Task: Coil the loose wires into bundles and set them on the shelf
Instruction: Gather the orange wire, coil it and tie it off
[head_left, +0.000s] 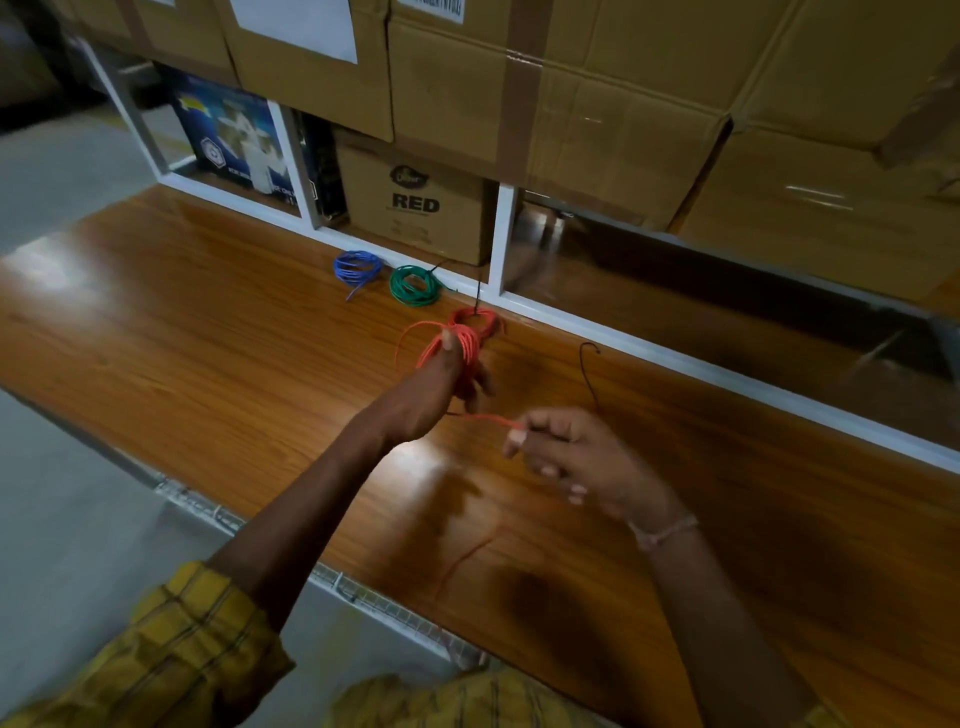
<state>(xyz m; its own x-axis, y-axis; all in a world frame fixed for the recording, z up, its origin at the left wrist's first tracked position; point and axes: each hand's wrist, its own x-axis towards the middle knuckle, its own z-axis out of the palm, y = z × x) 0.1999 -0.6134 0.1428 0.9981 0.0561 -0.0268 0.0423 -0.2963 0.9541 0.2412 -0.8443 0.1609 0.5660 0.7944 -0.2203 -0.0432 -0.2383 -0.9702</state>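
I am mid-wind on the orange wire (457, 345). My left hand (441, 387) grips the growing coil, loops wrapped round the fingers above the worktop (208, 291). My right hand (566, 452) pinches the free strand just beside it, the other fingers curled.

To do this well, I judge I should keep the strand lightly taut as I feed it, lay each turn flat against the last, and hold the left fingers spread evenly so the loops match. The tail trails over the worktop toward me; I should let it slide freely and watch for snags.

A red coil (480, 318), a green coil (415, 285) and a blue coil (357, 267) lie finished near the shelf (498, 244). A black wire (587, 366) lies loose to the right.
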